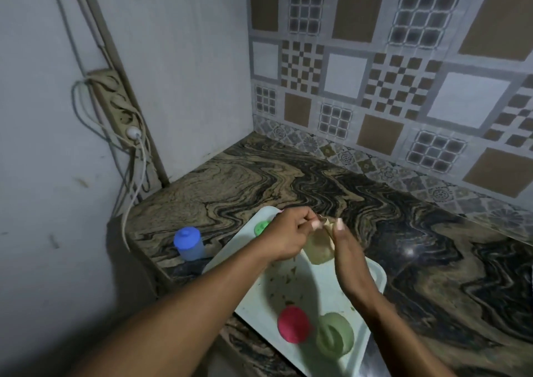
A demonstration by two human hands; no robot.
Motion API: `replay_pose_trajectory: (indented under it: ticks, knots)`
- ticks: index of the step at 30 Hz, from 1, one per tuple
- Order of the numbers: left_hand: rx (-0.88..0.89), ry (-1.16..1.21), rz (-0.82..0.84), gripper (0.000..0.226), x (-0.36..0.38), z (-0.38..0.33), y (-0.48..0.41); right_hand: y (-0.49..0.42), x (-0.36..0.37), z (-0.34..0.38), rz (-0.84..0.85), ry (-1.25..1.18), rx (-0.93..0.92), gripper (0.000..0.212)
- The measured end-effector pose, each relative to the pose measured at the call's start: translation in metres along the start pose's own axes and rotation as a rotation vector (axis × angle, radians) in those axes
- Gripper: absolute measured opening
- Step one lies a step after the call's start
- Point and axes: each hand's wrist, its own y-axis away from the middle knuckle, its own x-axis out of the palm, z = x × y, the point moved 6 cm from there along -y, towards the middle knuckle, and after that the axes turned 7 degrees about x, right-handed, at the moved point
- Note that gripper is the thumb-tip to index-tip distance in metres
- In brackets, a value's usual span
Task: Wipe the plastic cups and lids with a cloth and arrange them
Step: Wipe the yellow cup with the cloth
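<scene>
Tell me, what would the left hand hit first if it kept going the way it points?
The left hand would probably meet the right hand right ahead; both grip one pale bundle. Depth is unclear.

Dim indoor light, greyish cast. Small glare spot on the countertop (409, 252), right of the tray (372, 272). Soft shadow across the tray's middle. Whole frame soft; red-topped cup (294, 324) at the tray's near edge blurred. Wide-angle bends the wall tiles (403, 59) rightward.

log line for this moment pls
left hand, right hand: hold cloth over tray | on tray: red cup, green cup | on counter: blue cup
</scene>
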Motion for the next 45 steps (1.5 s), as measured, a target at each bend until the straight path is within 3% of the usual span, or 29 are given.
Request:
replay_pose_trajectory:
  ticks: [4,8,10,14,17,21,24,27,31,33,39,42,45]
  knots:
    - [0.023,0.033,-0.002,0.019,-0.039,0.003,0.005,-0.014,0.028,-0.014,0.121,-0.510,0.489,0.049]
    - [0.025,0.051,-0.022,0.019,-0.074,0.005,0.009,-0.015,0.069,-0.005,0.249,-0.673,0.673,0.045]
    - [0.012,0.036,-0.022,0.026,-0.089,0.012,0.011,-0.017,0.088,0.003,0.261,-0.735,0.680,0.046]
    - [0.038,0.020,-0.008,0.072,-0.119,0.017,0.013,-0.032,0.112,0.013,0.250,-0.736,0.607,0.047]
    - [0.100,-0.018,0.026,0.028,-0.138,0.014,0.008,-0.043,0.126,0.021,0.323,-0.724,0.566,0.045]
    - [0.137,0.066,0.070,0.008,-0.157,0.018,0.008,-0.035,0.146,0.028,0.466,-0.762,0.633,0.052]
    - [0.107,0.165,0.120,0.011,-0.167,0.032,0.012,-0.027,0.161,0.030,0.533,-0.809,0.658,0.063]
    - [0.021,0.237,0.179,0.016,-0.173,0.040,0.015,-0.034,0.166,0.030,0.452,-0.817,0.631,0.053]
    - [-0.064,0.154,0.214,0.050,-0.182,0.037,0.012,-0.052,0.159,0.034,0.293,-0.612,0.496,0.042]
    - [-0.006,0.114,0.197,0.037,-0.184,0.031,0.008,-0.056,0.156,0.039,0.279,-0.531,0.460,0.040]
    - [0.086,0.187,0.179,0.023,-0.187,0.037,0.009,-0.034,0.171,0.035,0.510,-0.779,0.667,0.073]
    - [0.059,0.177,0.193,0.016,-0.186,0.038,0.009,-0.039,0.172,0.034,0.414,-0.854,0.646,0.062]
    - [0.055,0.119,0.167,0.030,-0.188,0.035,0.005,-0.053,0.164,0.037,0.285,-0.786,0.542,0.054]
